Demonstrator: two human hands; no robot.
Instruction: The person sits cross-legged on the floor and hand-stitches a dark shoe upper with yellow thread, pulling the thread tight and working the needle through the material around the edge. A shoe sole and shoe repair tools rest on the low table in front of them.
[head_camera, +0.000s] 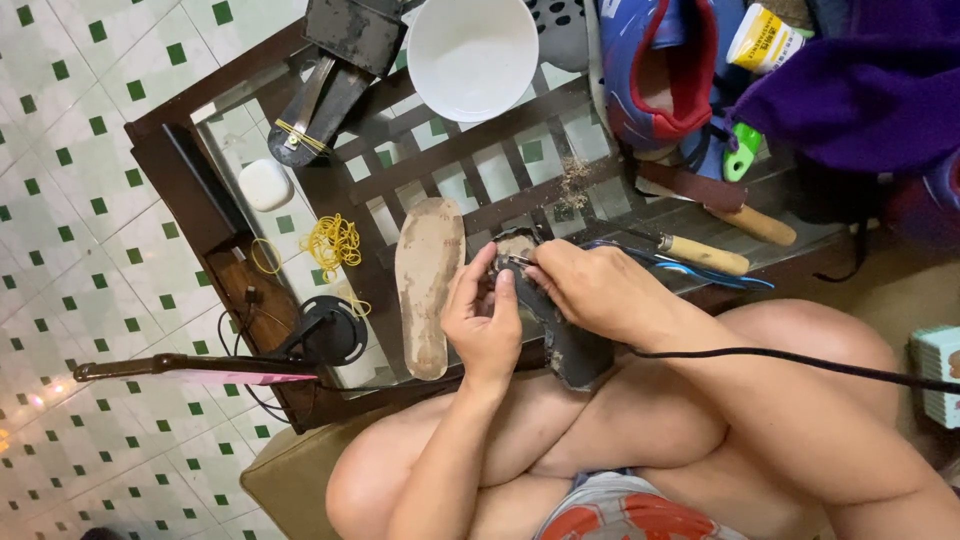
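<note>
My left hand (483, 320) grips the upper end of a dark worn shoe part (573, 352) that rests over my knee and the table edge. My right hand (590, 287) pinches a small dark tool at the same spot, fingertips touching those of the left. A tan insole (428, 283) lies flat on the glass just left of my left hand. What exactly sits between the fingertips is too small to tell.
A low glass-topped wooden table (200, 190) carries a white bowl (472, 52), yellow rubber bands (333, 243), a white case (265, 184), wooden-handled tools (706, 254), a blue-and-red shoe (662, 70) and a purple cloth (860, 90). A black cable (800, 362) crosses my right forearm. Tiled floor lies to the left.
</note>
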